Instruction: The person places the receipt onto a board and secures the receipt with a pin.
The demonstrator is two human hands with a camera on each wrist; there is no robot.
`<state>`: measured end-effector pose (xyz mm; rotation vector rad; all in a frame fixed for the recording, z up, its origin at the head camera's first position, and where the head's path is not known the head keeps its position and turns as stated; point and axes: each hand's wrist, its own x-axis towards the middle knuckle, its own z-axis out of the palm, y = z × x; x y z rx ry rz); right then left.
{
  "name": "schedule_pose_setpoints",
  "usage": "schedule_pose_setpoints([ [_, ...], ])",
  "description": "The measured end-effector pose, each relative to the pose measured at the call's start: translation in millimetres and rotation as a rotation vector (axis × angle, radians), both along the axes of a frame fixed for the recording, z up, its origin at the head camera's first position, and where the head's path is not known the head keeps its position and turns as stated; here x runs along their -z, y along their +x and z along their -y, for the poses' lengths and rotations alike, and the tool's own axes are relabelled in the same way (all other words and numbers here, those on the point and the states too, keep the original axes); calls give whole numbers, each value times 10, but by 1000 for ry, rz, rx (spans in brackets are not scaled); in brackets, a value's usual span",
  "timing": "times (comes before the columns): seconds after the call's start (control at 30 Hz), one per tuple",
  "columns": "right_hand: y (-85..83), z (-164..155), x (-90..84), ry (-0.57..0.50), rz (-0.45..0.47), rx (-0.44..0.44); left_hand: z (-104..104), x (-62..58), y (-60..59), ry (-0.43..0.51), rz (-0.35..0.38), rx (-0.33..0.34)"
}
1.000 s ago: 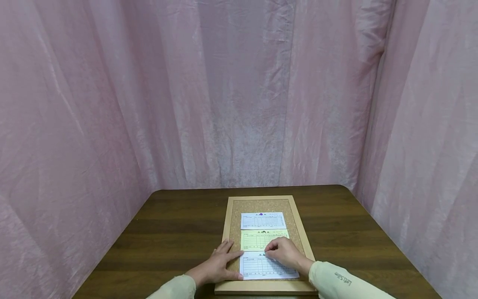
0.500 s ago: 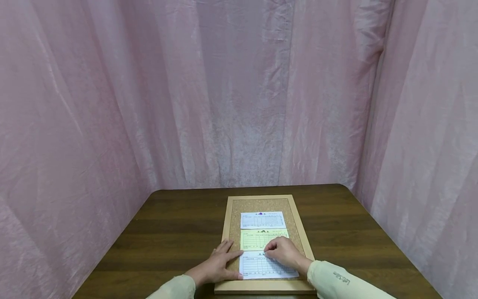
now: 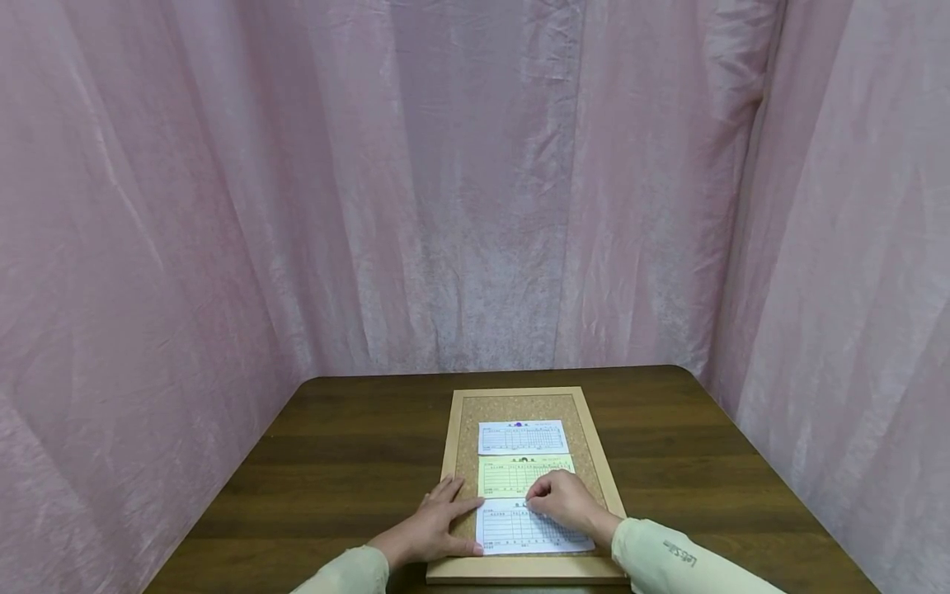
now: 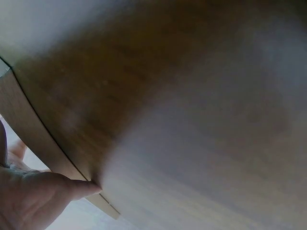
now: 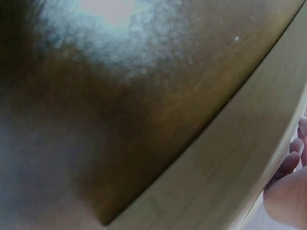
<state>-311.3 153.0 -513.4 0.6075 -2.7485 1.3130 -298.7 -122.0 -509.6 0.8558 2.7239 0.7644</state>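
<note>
**Inspector A:** Left hand (image 3: 430, 528) lies flat, fingers straight and slightly spread, across the left rail of the cork board (image 3: 515, 408). Fingertips reach the left edge of the nearest white form (image 3: 530, 532). Thumb runs along its lower left corner.

**Inspector B:** Confirmed. Right hand (image 3: 566, 502) sits on the top edge of that same sheet, fingers curled with the tips drawn together on something small. What they pinch is too small to make out.

**A:** Board: rectangular, pale smooth wooden frame, grainy speckled cork inside. Beyond the fingertips lie a yellow-green form (image 3: 512, 476), then another white form (image 3: 523, 437), all thin flat paper printed with ruled tables.

**B:** Table (image 3: 349, 462): dark brown wood grain, rounded far corners. Crinkled pink curtain (image 3: 475, 190) encloses it on three sides.

**A:** Wrist views are blurred; the left one shows a thumb tip touching the frame's (image 4: 33, 129) pale edge.
</note>
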Motion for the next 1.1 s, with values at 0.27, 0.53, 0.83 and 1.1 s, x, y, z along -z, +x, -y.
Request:
schedule_pose_setpoints([
  [0.27,2,9,-7,6,-2,10,-4,-16,25,4,1,3],
  [0.53,17,26,-15,11,-3,21,1,2,6,5,2,-3],
  [0.83,19,23,-14,25,-18,27,-2,10,9,10,-13,2],
  [1.1,32,32,-29,25,-21,47,2,-9,24,8,-19,10],
])
